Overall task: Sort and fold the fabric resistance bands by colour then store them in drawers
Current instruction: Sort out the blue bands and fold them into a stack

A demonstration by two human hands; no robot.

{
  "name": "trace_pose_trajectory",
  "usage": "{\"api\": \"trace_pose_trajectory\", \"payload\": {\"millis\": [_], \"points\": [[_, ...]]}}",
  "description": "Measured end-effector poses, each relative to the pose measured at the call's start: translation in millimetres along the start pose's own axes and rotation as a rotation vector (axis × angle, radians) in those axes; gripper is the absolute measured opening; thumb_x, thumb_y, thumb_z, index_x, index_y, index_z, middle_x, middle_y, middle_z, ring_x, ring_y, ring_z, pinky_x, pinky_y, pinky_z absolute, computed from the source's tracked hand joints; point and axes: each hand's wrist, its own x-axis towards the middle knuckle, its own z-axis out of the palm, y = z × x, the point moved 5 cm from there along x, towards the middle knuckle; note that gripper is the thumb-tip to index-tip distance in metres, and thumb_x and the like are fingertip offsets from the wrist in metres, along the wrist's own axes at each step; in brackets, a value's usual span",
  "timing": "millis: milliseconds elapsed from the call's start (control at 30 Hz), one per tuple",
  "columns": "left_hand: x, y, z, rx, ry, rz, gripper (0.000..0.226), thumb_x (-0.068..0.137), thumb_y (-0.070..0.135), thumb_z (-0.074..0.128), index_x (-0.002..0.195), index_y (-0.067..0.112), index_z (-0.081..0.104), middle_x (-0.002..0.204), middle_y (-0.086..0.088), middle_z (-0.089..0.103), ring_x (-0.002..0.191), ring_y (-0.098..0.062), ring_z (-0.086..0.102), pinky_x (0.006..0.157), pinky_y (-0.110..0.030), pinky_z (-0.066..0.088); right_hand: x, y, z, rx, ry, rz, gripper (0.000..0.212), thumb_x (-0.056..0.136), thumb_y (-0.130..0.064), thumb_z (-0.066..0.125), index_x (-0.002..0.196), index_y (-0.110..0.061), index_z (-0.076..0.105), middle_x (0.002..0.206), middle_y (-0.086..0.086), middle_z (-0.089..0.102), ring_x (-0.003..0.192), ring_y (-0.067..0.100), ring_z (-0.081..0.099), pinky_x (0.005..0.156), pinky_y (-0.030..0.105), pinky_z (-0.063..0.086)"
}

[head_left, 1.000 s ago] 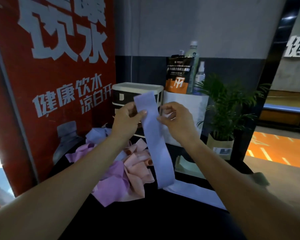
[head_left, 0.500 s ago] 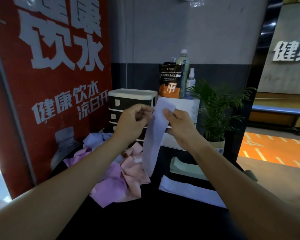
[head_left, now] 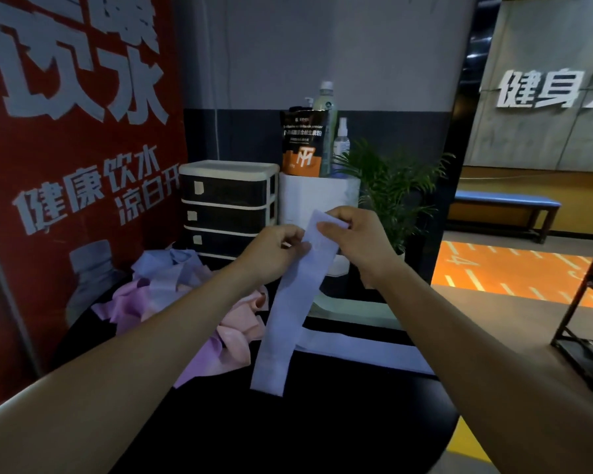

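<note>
Folding step: left hand point(head_left: 274, 249) and right hand point(head_left: 358, 239) pinching top of blue band point(head_left: 293, 299), tail hanging above bench point(head_left: 322, 422). Next, probably: doubling it over neatly, then stowing in drawers point(head_left: 228, 206). Pile point(head_left: 172, 295) unsorted.

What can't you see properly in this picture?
- Drawers, head view: shut, dark fronts hide the insides.
- Band pile: left arm covers part of it.
- Flat band: hanging band covers one end.
- Drawer labels: too small to read.
</note>
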Motion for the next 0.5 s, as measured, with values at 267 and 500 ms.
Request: {"api": "trace_pose_trajectory", "payload": {"millis": [267, 500], "points": [[-13, -34, 57, -0.036, -0.348, -0.147, 0.031, 0.08, 0.027, 0.073, 0.105, 0.017, 0.057, 0.1, 0.005, 0.065, 0.091, -0.007, 0.061, 0.081, -0.029, 0.051, -6, 44, -45, -0.003, 0.238, 0.141, 0.019, 0.088, -0.005, 0.056, 0.082, 0.012, 0.061, 0.08, 0.029, 0.06, 0.072, 0.039, 0.057, 0.064, 0.043, 0.047], [-30, -84, 68, 0.12, -0.403, -0.241, 0.013, 0.085, 0.017, 0.068, 0.077, 0.017, 0.057, 0.069, 0.01, 0.053, 0.061, 0.004, 0.047, 0.052, -0.008, 0.033, -33, 107, -91, 0.038, 0.425, 0.371, 0.009, 0.087, -0.005, 0.058, 0.082, -0.009, 0.064, 0.084, 0.015, 0.062, 0.094, 0.038, 0.062, 0.086, 0.054, 0.052]]}}
